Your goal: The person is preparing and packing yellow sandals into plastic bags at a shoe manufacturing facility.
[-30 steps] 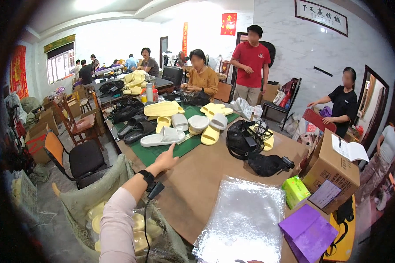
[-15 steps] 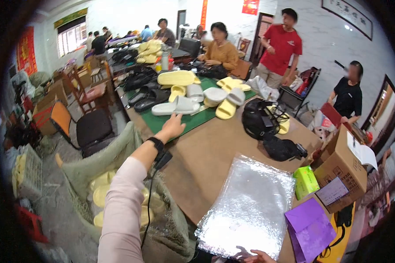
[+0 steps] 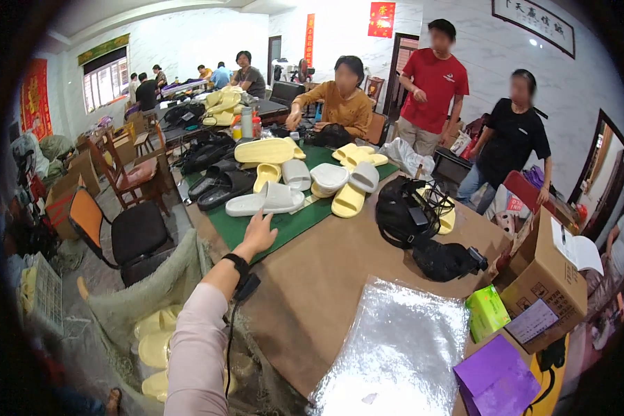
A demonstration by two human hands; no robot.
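Stretched forward over the table, my left hand (image 3: 258, 234) has its fingers apart and holds nothing. Its fingertips are at the near edge of a light grey slide slipper (image 3: 265, 200); whether they touch it I cannot tell. This slipper lies on a green mat (image 3: 246, 232). Around it are a yellow slipper (image 3: 265, 150), a smaller grey slipper (image 3: 297, 175), a pale upturned slipper (image 3: 329, 177) and a yellow slipper (image 3: 349, 200). Black slippers (image 3: 222, 188) lie to the left. My right hand is not in view. A silvery plastic bag (image 3: 399, 347) lies on the near table.
A black bag (image 3: 399, 208) with cables and a black pouch (image 3: 445, 260) lie right of the mat. Farther right are a green packet (image 3: 487, 312), a carton (image 3: 544, 277) and a purple bag (image 3: 498, 378). A sack (image 3: 145, 295) of yellow slippers stands left. Several people are beyond the table.
My right hand has left the lower edge of the view. My left hand stays at the grey slipper. The person in black at the right has moved left, closer to the person in red.
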